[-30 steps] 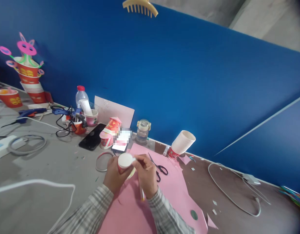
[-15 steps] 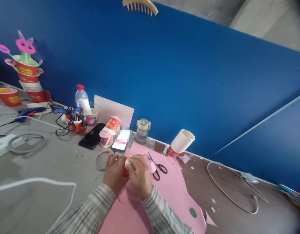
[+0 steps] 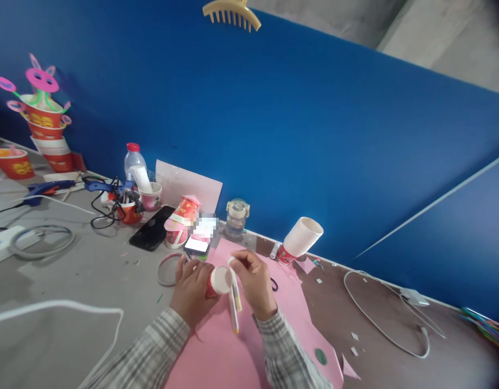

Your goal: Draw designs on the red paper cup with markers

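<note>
My left hand (image 3: 191,290) grips a small red paper cup (image 3: 217,280) lying on its side, its white bottom turned toward my right hand. My right hand (image 3: 254,284) holds a white pen (image 3: 233,297) that points down at the pink paper sheet (image 3: 249,346) under both hands. The pen's upper end sits right beside the cup's bottom. Black scissors (image 3: 273,283) lie on the pink sheet, mostly hidden behind my right hand.
A phone with a lit screen (image 3: 197,244), a black phone (image 3: 152,227), a decorated cup figure (image 3: 180,219), a glass jar (image 3: 237,217) and a tipped stack of paper cups (image 3: 300,238) stand along the blue wall. A ring (image 3: 168,268), glue guns (image 3: 48,188) and white cables (image 3: 385,324) lie around.
The cup has turned from bottom-up, through being covered by both hands, to lying sideways. My right hand has shifted right and lifted the pen beside the cup's bottom, covering the scissors.
</note>
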{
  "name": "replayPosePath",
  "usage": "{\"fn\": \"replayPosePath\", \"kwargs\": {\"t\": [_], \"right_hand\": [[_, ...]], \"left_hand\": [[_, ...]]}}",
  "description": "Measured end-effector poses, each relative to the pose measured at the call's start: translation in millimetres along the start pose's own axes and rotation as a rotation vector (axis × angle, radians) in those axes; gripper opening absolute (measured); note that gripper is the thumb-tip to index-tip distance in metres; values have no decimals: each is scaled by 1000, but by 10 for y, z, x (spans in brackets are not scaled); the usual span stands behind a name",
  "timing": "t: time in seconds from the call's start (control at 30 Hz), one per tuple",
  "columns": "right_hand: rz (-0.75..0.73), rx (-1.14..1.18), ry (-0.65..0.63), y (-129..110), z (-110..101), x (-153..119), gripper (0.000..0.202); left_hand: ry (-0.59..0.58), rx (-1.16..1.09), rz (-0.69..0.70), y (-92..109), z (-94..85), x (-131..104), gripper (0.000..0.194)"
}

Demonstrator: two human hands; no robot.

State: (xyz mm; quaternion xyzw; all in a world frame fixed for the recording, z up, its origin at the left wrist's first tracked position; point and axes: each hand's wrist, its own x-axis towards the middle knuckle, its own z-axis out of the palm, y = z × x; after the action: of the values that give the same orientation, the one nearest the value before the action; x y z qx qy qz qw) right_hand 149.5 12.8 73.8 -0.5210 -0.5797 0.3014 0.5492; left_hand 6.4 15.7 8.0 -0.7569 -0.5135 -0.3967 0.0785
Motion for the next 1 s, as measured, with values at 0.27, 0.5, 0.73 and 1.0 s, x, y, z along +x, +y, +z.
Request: {"fn": "replayPosePath", "kwargs": {"t": [0.27, 0.5, 0.73, 1.0], "right_hand": [[-285, -235, -191, -94, 113, -123, 20], [15, -223, -145, 116, -13, 49, 11], [132, -144, -225, 75, -39, 31, 7], [-101, -200, -103, -211, 70, -182, 13]], "left_hand": [[1, 20, 38, -12, 12, -19, 37], [8, 9, 44, -14, -19, -11, 31], [26, 11, -177, -76, 26, 13, 37], [-2, 22, -193, -57, 27, 7, 34]]}}
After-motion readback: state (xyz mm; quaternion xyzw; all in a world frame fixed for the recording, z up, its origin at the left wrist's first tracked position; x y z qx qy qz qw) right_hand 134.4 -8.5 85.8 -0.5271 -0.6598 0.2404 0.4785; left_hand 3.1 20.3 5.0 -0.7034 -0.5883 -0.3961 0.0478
